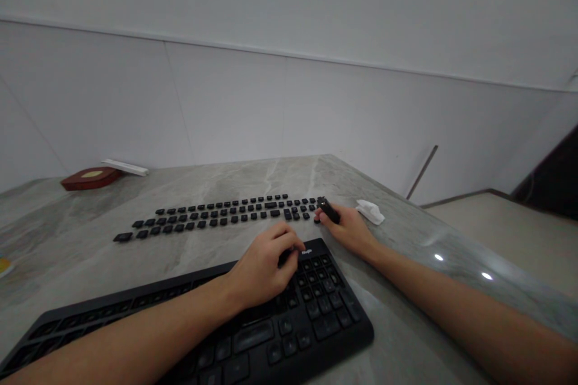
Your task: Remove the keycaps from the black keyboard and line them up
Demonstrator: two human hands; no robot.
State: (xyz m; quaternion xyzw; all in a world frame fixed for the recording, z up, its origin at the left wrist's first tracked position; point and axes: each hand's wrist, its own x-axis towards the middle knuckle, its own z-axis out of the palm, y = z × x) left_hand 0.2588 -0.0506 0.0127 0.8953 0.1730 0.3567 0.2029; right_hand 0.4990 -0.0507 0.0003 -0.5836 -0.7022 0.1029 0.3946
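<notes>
A black keyboard (332, 346) lies across the front of the table, its upper rows bare of caps and many lower keys in place. Over its upper right part is my left hand (266, 261), fingers curled in a pinch; whatever is between them is hidden. Beyond the keyboard, several loose black keycaps (213, 223) stand in rows on the tabletop. At the right end of those rows my right hand (348, 228) grips a small black tool (329, 210), its exact kind unclear. My right fingertips are close to the nearest keycaps.
The grey marbled table (217, 180) meets a white wall. White crumpled tissue (370, 212) lies right of my right hand. A red-brown box (91, 178) and a white bar-shaped item (125, 167) sit at the far left. The table's right edge drops to the floor.
</notes>
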